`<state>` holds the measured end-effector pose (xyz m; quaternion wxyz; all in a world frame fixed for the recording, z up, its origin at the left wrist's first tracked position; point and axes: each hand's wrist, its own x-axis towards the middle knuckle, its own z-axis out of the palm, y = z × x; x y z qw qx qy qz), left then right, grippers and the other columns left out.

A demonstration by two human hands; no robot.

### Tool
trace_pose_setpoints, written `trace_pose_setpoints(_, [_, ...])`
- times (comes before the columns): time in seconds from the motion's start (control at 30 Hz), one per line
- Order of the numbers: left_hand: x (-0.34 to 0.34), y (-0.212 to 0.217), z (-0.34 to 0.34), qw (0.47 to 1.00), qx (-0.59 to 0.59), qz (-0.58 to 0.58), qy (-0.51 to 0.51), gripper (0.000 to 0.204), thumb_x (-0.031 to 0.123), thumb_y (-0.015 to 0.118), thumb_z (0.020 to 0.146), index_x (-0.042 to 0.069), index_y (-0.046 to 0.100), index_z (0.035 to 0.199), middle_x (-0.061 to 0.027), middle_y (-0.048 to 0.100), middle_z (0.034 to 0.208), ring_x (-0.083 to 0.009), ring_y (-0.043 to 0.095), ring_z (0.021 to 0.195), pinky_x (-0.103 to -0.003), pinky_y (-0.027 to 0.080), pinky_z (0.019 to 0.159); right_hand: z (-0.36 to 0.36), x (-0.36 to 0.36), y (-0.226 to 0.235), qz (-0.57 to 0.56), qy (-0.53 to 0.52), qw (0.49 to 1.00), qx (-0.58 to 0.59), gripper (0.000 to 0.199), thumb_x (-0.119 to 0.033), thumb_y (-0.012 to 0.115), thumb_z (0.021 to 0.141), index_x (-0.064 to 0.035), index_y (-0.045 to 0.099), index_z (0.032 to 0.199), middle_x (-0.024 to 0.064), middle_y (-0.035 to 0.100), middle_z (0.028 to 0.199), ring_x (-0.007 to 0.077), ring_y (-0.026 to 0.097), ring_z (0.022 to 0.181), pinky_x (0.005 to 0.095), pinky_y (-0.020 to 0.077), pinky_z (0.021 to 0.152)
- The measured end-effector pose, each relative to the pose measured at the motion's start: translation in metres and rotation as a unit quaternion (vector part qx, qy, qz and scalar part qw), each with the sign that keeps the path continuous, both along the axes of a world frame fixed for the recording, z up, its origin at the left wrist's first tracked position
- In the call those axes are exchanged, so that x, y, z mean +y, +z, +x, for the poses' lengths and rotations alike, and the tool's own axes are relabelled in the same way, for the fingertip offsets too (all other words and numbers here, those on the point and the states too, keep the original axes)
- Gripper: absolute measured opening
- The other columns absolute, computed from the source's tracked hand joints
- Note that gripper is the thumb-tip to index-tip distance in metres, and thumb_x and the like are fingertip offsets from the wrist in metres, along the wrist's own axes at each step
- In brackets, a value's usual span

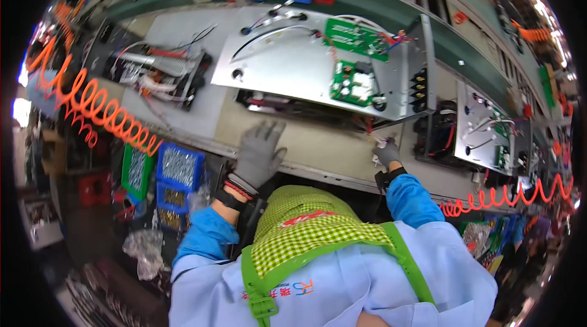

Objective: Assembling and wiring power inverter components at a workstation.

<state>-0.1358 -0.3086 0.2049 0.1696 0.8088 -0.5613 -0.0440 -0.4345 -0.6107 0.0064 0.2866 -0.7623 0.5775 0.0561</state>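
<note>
Pale blue shirt cloth (342,281) sits closest, with a green checked apron (306,217) over it. Beyond the apron is the workbench (324,146), and on it, straight ahead of both hands, lies a big silver metal panel (275,61) with dark parts showing under its near edge. Its long axis runs left to right across the person's front, slanting so that the right end comes nearer the body. An upright end plate (430,64) closes that right end, and two green circuit boards (351,85) sit on the right half.

Gloved in gray, the right hand (387,154) is the nearer one to the panel, just below its near edge by the right end, close to some thin wires (369,125) hanging there. Its fingers are drawn in around something small and pale, or only beside it; I cannot tell whether they grip. The left hand (257,154), also gloved, holds nothing: fingers extended, thumb apart, over the bench's front edge, pointing toward the panel's left half. Whether it touches the bench is unclear.
</note>
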Motion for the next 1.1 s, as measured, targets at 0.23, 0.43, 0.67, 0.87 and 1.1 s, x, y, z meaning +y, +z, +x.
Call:
trace_pose_setpoints(0.23, [0.195, -0.091, -0.065, 0.944, 0.188, 0.194, 0.189, 0.045, 0.036, 0.064, 0.083, 0.013, 0.061, 0.121, -0.0164, 0.066, 0.111, -0.0360, 0.062, 0.102, -0.044, 0.050, 0.087, 0.007, 0.066, -0.009, 0.419, -0.178, 0.856, -0.243, 0.046, -0.035, 0.067, 0.088, 0.0025, 0.055, 0.112, 0.0167, 0.067, 0.095, 0.0271, 0.068, 0.073, 0.0377, 0.0574, 0.062])
trace_pose_setpoints(0.43, [0.353, -0.097, -0.031, 0.816, 0.241, 0.319, 0.418, 0.043, 0.038, 0.061, 0.079, 0.011, 0.069, 0.111, -0.0197, 0.068, 0.109, -0.0361, 0.064, 0.103, -0.043, 0.051, 0.090, 0.056, 0.105, 0.090, 0.527, 0.014, 0.835, -0.156, 0.049, -0.036, 0.061, 0.093, -0.0037, 0.053, 0.128, 0.0117, 0.062, 0.106, 0.0215, 0.065, 0.081, 0.0354, 0.0562, 0.073])
trace_pose_setpoints(0.67, [0.478, -0.132, 0.021, 0.708, 0.128, 0.218, 0.659, 0.042, 0.035, 0.062, 0.079, 0.011, 0.069, 0.112, -0.0202, 0.068, 0.108, -0.0358, 0.064, 0.104, -0.044, 0.050, 0.092, 0.005, 0.122, 0.075, 0.368, 0.119, 0.921, -0.055, 0.044, -0.032, 0.062, 0.091, -0.0008, 0.056, 0.123, 0.0089, 0.064, 0.096, 0.0179, 0.065, 0.076, 0.0307, 0.0541, 0.064])
trace_pose_setpoints(0.87, [0.442, -0.168, 0.071, 0.744, 0.109, 0.247, 0.611, 0.052, 0.022, 0.058, 0.078, 0.012, 0.060, 0.128, -0.0220, 0.066, 0.114, -0.0388, 0.062, 0.107, -0.045, 0.049, 0.093, -0.059, 0.154, 0.072, 0.233, 0.074, 0.965, 0.091, 0.037, -0.028, 0.063, 0.088, 0.0039, 0.064, 0.107, 0.0114, 0.065, 0.076, 0.0181, 0.063, 0.064, 0.0309, 0.0514, 0.055])
trace_pose_setpoints(1.1, [0.525, -0.231, 0.115, 0.861, 0.067, 0.318, 0.392, 0.059, 0.013, 0.058, 0.085, 0.001, 0.042, 0.140, -0.0297, 0.064, 0.112, -0.0414, 0.064, 0.104, -0.047, 0.051, 0.088, -0.078, 0.208, 0.090, 0.214, 0.051, 0.974, 0.047, 0.036, -0.029, 0.065, 0.085, 0.0042, 0.063, 0.100, 0.0175, 0.070, 0.084, 0.0265, 0.071, 0.070, 0.0380, 0.0556, 0.061])
